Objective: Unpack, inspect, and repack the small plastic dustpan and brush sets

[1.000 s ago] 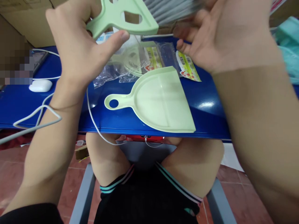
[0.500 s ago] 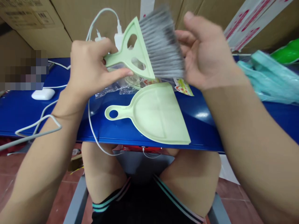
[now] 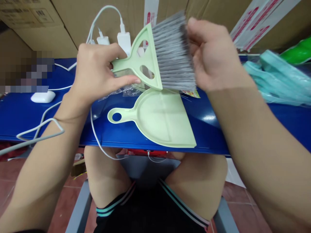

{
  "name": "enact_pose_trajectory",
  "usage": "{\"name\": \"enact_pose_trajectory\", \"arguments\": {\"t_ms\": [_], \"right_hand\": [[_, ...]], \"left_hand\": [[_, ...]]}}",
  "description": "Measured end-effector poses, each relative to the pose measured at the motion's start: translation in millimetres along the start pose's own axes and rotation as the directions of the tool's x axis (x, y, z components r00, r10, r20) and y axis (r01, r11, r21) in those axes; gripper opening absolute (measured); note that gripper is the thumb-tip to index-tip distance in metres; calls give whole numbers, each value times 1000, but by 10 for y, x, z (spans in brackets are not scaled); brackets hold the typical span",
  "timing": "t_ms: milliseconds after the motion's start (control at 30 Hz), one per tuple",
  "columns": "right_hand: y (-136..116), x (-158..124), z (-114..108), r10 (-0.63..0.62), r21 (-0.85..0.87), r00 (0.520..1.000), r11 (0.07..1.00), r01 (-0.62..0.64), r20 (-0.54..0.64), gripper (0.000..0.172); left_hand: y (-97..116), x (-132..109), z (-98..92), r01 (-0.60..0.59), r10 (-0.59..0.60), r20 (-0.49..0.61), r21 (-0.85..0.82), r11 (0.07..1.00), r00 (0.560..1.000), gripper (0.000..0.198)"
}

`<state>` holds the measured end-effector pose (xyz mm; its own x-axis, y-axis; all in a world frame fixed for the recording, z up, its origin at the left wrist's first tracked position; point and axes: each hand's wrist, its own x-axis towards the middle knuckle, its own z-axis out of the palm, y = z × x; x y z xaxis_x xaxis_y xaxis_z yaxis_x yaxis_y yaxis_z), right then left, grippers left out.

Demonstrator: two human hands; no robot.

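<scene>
My left hand (image 3: 96, 74) grips the handle of a pale green plastic hand brush (image 3: 143, 61), and its thumb lies across the handle. Grey bristles (image 3: 173, 53) fan out from the brush head. My right hand (image 3: 211, 55) is curled against their right side, its fingertips pressing into them. Below the brush, a matching pale green dustpan (image 3: 160, 121) lies flat on the blue metal table (image 3: 209, 132). Behind it, a clear plastic wrapper (image 3: 126, 92) is partly hidden by my left hand and the brush.
A white cable (image 3: 96, 129) runs across the table and over its front edge, and a white earbud case (image 3: 43, 96) lies at the left. A white charger (image 3: 124, 42) stands against cardboard boxes (image 3: 39, 29). Teal plastic (image 3: 277, 81) is piled at the right.
The brush has swung from above the table to a more upright pose over the dustpan. My right hand has closed in on the bristles, and the view has tilted upward.
</scene>
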<state>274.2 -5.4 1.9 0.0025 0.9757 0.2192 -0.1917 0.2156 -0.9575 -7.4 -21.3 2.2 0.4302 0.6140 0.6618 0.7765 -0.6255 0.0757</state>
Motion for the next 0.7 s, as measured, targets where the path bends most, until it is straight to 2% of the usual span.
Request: {"name": "enact_pose_trajectory", "arguments": {"t_ms": [133, 333, 500, 633, 700], "right_hand": [[-26, -106, 142, 19, 35, 999, 999, -18, -27, 23], [-50, -181, 258, 88, 78, 994, 993, -84, -59, 36], [-5, -129, 229, -10, 66, 997, 998, 16, -76, 32], [53, -102, 168, 11, 97, 1000, 995, -11, -2, 23], [51, -133, 168, 51, 126, 997, 990, -58, 58, 26]], "left_hand": [[-18, 18, 32, -7, 7, 6, 9, 1000, 1000, 108], [-82, -9, 21, -119, 120, -6, 57, 991, 993, 89], [-41, -34, -13, -130, 131, -22, 30, 991, 991, 83], [24, -42, -46, -84, 84, -4, 6, 996, 996, 81], [30, -43, -54, -69, 69, -3, -24, 997, 998, 80]]}}
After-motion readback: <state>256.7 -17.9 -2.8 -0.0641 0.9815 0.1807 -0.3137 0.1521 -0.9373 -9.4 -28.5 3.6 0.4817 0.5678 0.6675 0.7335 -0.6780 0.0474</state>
